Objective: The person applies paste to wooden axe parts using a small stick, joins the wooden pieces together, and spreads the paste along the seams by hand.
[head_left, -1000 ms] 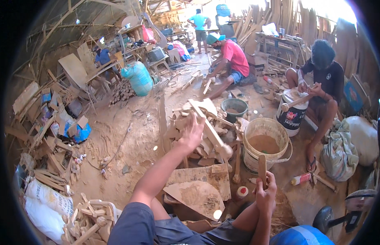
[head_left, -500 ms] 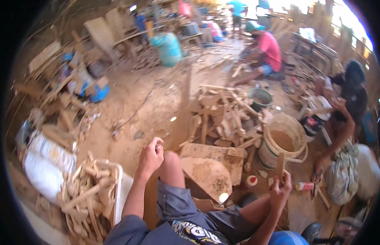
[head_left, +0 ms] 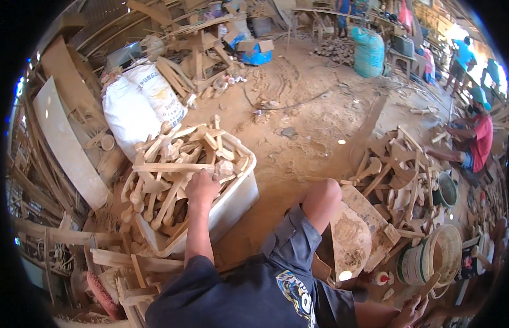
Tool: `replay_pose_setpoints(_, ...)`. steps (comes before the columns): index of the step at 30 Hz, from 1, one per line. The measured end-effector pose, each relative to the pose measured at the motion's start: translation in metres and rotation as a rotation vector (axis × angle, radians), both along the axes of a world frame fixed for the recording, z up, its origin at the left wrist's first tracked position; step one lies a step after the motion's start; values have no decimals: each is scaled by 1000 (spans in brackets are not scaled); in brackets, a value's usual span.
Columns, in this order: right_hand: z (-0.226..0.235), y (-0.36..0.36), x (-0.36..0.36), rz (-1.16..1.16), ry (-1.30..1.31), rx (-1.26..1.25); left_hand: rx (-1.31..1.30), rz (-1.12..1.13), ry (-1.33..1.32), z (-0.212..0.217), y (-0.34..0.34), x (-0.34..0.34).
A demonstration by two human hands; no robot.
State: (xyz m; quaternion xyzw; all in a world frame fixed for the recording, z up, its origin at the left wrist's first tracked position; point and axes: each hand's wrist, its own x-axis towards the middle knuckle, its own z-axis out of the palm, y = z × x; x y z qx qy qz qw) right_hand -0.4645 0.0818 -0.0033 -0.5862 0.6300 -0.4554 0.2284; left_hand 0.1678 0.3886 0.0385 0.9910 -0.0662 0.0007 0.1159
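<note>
Setting: an open woodworking shed with a sandy dirt floor [head_left: 320,126], littered with offcuts and sawdust.
Crate: a white plastic crate [head_left: 232,199] stands on the floor at the person's left, heaped with rough-carved wooden spoons [head_left: 167,164].
Left hand: the left hand [head_left: 202,186] rests on top of the spoon heap, fingers curled down among the pieces; whether they grip one cannot be told.
Right hand: the right hand [head_left: 410,312], low at the frame's edge, has its fingers clenched round a wooden stick [head_left: 429,284] just beside a sawdust-filled bucket [head_left: 429,259].
Change: half a second ago the left hand hovered above the knee, short of the crate; now it has reached into the heap, and the view has swung left.
Around: two white sacks [head_left: 139,106] lie behind the crate; a second pile of wooden blanks [head_left: 399,175] lies right of the bare knee [head_left: 323,194]; a person in a red shirt [head_left: 481,139] sits beyond.
</note>
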Motion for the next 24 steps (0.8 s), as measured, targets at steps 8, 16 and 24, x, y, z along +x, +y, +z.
replay_pose_setpoints(8, -2, -2, 17, 110, 234, -136, -1459, 369, -33, -111, 71, 97)
replay_pose_setpoints(16, 12, 11, 26, 62, 239, -37, -2042, 484, -58, -70, 58, 102)
replay_pose_setpoints(24, -18, -8, 0, 188, 202, 43, -1714, 254, -471, 13, 65, 35)
